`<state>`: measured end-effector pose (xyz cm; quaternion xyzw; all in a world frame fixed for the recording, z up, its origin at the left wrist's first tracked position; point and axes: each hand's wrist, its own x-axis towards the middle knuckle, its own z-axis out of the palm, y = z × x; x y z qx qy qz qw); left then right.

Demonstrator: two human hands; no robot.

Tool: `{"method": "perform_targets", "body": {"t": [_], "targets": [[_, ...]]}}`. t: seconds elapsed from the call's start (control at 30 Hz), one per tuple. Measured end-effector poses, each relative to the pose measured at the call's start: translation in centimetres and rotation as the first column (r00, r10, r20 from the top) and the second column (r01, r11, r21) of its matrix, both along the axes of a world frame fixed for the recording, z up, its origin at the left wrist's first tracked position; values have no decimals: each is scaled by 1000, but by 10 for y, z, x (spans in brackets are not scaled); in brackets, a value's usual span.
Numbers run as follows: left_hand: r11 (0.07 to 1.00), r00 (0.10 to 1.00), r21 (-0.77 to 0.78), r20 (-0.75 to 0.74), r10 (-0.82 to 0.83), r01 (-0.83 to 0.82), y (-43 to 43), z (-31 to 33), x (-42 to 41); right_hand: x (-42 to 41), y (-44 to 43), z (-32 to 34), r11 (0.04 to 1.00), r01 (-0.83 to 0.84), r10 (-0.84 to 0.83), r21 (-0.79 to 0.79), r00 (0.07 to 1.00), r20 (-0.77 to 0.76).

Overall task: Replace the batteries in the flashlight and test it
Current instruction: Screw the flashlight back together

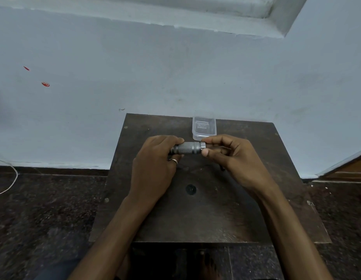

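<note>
A small gray flashlight (186, 148) lies sideways in the air, just above the far half of the dark wood table (216, 219), held between two hands. The left hand (155, 162), with a ring (174, 161) on one finger, has its fingers curled tight around the flashlight's left end, and the right hand (230, 156) pinches the right end between thumb and fingertips. A clear plastic box (204, 128) sits on the table at its far edge, and a small dark round spot (190, 189) shows near the middle of the table
</note>
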<state>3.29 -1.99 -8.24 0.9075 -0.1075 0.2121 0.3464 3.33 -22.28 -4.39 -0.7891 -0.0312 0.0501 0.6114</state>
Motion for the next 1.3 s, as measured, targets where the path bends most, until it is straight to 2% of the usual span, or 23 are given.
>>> {"method": "perform_targets", "body": {"t": [0.8,1.0,1.3], "targets": [[1000,1000,10,18,-15,15,0,1,-1,0,2,-1,995,1,3,97,999,-51],[1000,999,16,30,-10,10,0,3,-1,1,2,-4,998,3,-2,62,1000,-6],[1000,1000,17,25,-13,13,0,3,-1,0,0,1,995,-23,29,101,998,-59]]}}
